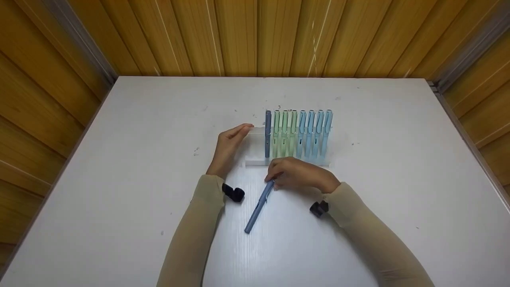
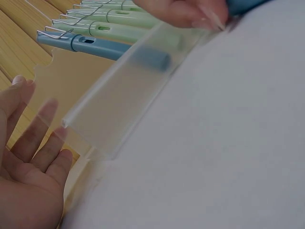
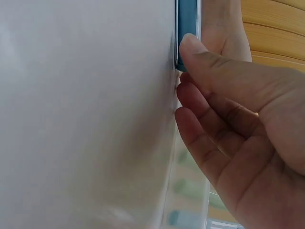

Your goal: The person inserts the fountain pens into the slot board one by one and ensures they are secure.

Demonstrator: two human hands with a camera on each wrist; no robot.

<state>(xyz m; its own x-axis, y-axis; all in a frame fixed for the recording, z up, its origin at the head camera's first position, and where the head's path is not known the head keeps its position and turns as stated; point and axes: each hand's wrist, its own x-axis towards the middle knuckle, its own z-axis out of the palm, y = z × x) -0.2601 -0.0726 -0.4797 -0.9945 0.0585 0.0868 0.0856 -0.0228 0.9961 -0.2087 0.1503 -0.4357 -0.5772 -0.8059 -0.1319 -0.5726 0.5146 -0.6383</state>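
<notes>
A clear pen stand (image 1: 257, 163) holds a row of upright capped pens. At its left end is a dark blue pen (image 1: 267, 133), followed by three green pens (image 1: 284, 133) and several light blue pens (image 1: 308, 135). My left hand (image 1: 230, 147) holds the stand's upper left edge, with some fingers showing through the clear panel (image 2: 76, 81) in the left wrist view. In front of the stand, my right hand (image 1: 297, 174) pinches a blue pen (image 1: 257, 209) by its cap end. That pen slants toward the lower left over the table.
The white table (image 1: 119, 167) extends on all sides of the stand, with small dark marks on its surface. Wood-look panelled walls (image 1: 275, 40) rise behind it and at both sides. A small black camera is worn on each wrist.
</notes>
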